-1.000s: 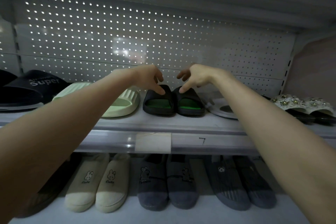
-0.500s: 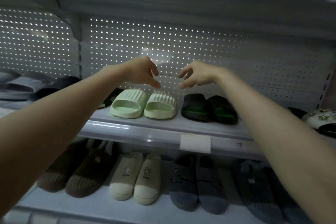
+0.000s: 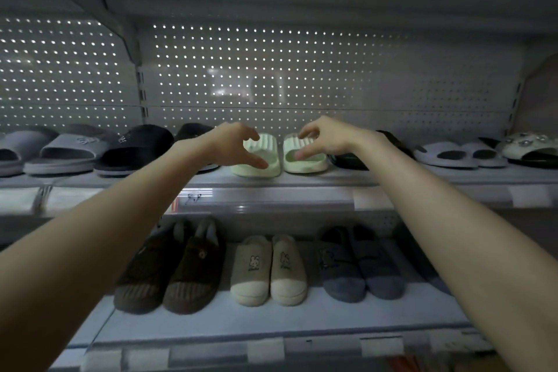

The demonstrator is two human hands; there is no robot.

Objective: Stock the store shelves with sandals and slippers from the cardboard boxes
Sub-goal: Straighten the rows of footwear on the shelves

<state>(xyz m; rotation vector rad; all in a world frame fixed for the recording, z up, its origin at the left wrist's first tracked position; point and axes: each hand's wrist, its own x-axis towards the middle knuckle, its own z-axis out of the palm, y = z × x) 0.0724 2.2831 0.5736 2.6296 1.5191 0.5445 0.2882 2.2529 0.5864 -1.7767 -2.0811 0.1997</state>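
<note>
Now, left of the pale green slides (image 3: 262,150) on the middle shelf (image 3: 271,180), we see grey slides (image 3: 60,149) and black slides (image 3: 137,145). Our left hand (image 3: 231,145) arches thumb and fingers, apart, round the left green one; our right hand (image 3: 327,139) does likewise round its mate. Whether either grips, we cannot tell.

Both bare arms reach up and inward from the bottom corners of the frame, the left arm (image 3: 105,235) from the lower left and the right arm (image 3: 453,220) from the lower right, almost straight at the elbow. The left hand (image 3: 232,145) and right hand (image 3: 326,137) sit close together just above mid-frame, palms turned toward each other. Each makes a C, fingers curved on top and thumb spread below; whether either grips anything cannot be told.
</note>
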